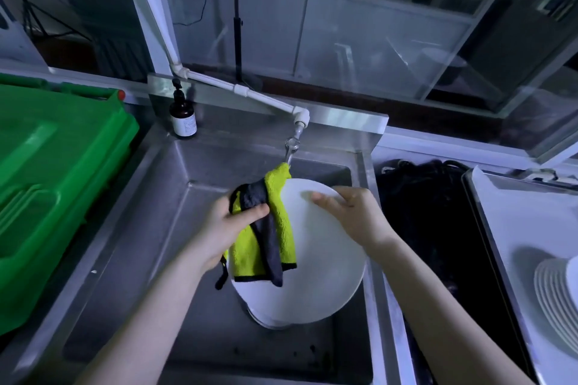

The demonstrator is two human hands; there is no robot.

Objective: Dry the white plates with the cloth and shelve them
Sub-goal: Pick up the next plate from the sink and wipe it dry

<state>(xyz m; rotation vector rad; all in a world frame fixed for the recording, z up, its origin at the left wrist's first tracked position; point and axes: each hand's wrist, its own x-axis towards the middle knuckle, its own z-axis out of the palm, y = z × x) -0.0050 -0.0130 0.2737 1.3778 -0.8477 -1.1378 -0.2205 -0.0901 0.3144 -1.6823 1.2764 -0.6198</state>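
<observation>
Over the steel sink (131, 259) I hold a large white plate (325, 266), tilted toward me. My right hand (353, 212) grips its upper right rim, thumb on the face. My left hand (228, 225) holds a yellow-green cloth with a dark grey side (266, 234) against the plate's left part. Below it, edges of more white plates (272, 320) show in the sink. At the far right, several white plates (556, 300) stand stacked on edge on a white surface.
A green plastic crate (47, 184) fills the left counter. A brown pump bottle (183, 117) stands at the sink's back left corner. The tap (292, 147) hangs just behind the plate. A dark bundle (438, 228) lies between the sink and a white tray (513, 228).
</observation>
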